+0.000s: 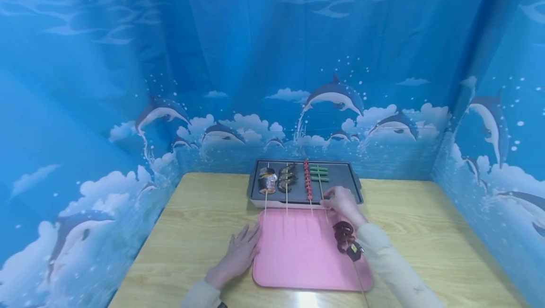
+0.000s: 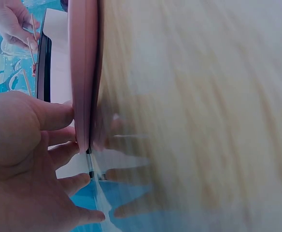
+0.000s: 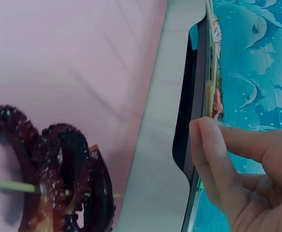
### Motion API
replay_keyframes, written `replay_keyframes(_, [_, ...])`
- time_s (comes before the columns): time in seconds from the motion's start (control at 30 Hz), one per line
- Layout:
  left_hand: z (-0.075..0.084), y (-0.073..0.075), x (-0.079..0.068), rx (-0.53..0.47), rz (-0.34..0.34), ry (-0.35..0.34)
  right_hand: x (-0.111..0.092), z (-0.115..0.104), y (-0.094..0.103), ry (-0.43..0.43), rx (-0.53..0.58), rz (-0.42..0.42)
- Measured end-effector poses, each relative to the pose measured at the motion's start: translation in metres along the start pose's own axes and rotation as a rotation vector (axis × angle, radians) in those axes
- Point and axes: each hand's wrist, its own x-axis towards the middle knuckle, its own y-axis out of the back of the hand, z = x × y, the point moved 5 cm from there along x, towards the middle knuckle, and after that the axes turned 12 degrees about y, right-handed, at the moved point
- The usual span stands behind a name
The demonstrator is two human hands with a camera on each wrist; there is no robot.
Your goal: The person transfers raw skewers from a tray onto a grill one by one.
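My right hand [image 1: 342, 201] is over the front right of the black griddle [image 1: 342, 171], thumb and fingertips pinching the stick of the green vegetable skewer [image 1: 319, 174]. In the right wrist view its fingertips [image 3: 206, 123] meet just at the griddle's edge. My left hand [image 1: 238, 253] lies with fingers spread at the left edge of the pink tray [image 1: 298, 256], its fingers touching the rim. A dark red octopus tentacle skewer [image 1: 342, 234] lies on the tray's right side, beside my right forearm, its stick reaching past the front edge.
Left of the green skewer, the griddle holds a red-beaded skewer [image 1: 307, 180], a dark shrimp-like skewer [image 1: 287, 178] and a skewer of brownish pieces [image 1: 267, 181]. Their sticks jut over the tray's far edge. A blue dolphin-print curtain [image 1: 264, 85] surrounds the wooden table [image 1: 200, 218].
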Motion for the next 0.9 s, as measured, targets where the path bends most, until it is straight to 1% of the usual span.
replay_keyframes(0.07, [0.001,0.0,0.0,0.005,-0.002,-0.003,-0.002,0.0,0.002,0.026,-0.007,0.019])
replay_keyframes(0.13, [0.003,0.001,-0.001,0.009,-0.001,-0.009,-0.006,0.0,0.006,0.044,0.022,0.041])
replay_keyframes(0.2, [0.004,0.004,-0.002,0.008,0.003,-0.015,-0.012,-0.001,0.012,0.084,0.032,0.075])
replay_keyframes(0.27, [0.004,0.006,-0.003,0.005,0.007,-0.019,-0.019,-0.001,0.02,0.112,0.036,0.104])
replay_keyframes(0.33, [0.004,0.006,-0.003,0.003,0.013,-0.022,-0.029,-0.001,0.028,0.153,0.003,0.138])
replay_keyframes(0.4, [0.003,0.006,-0.003,0.001,0.009,-0.016,-0.041,0.003,0.034,0.17,-0.005,0.16])
replay_keyframes(0.5, [0.002,0.005,-0.002,0.002,0.004,-0.007,-0.058,0.014,0.038,0.155,0.075,0.165])
replay_keyframes(0.6, [0.002,0.004,-0.002,0.005,0.001,0.003,-0.073,0.028,0.037,0.106,0.18,0.151])
replay_keyframes(0.63, [0.002,0.004,-0.002,0.005,0.001,0.004,-0.078,0.032,0.037,0.096,0.2,0.145])
replay_keyframes(0.73, [0.003,0.004,-0.002,-0.003,0.01,-0.003,-0.094,0.043,0.033,0.084,0.202,0.114])
replay_keyframes(0.9, [0.004,0.004,-0.004,-0.023,0.018,-0.021,-0.122,0.057,0.019,0.044,0.17,0.049])
